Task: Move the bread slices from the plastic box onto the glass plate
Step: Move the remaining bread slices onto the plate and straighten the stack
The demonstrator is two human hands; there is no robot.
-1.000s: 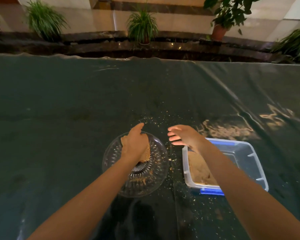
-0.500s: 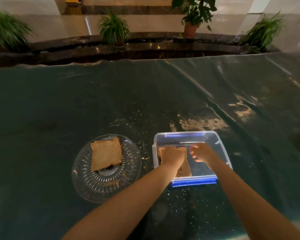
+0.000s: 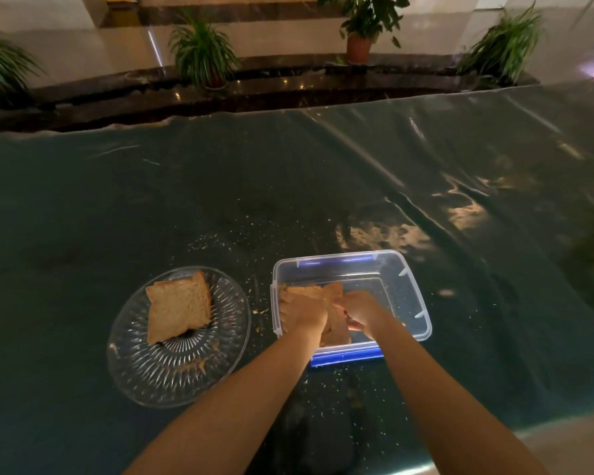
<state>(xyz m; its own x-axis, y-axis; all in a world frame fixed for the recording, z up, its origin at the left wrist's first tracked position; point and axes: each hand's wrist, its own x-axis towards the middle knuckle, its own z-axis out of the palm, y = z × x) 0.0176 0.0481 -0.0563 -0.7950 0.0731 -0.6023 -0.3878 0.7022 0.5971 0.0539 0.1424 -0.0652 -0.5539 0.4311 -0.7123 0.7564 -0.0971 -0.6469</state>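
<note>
A clear plastic box (image 3: 405, 286) with blue clips stands on the green table. Bread slices (image 3: 309, 292) lie in its left half. My left hand (image 3: 304, 311) lies on top of the slices with fingers curled over them. My right hand (image 3: 362, 311) pinches the slices' right edge from the box's middle. To the left sits a ribbed glass plate (image 3: 172, 365) with one bread slice (image 3: 177, 311) lying on its far half, plus some crumbs.
The table is covered with a shiny plastic sheet (image 3: 391, 159), and crumbs (image 3: 220, 241) are scattered around plate and box. Potted plants (image 3: 201, 53) line a dark ledge beyond the table's far edge. The near table edge runs at the lower right.
My left hand left the slice on the plate and moved right into the box. Both hands have now closed on the slices there, and the view has shifted right.
</note>
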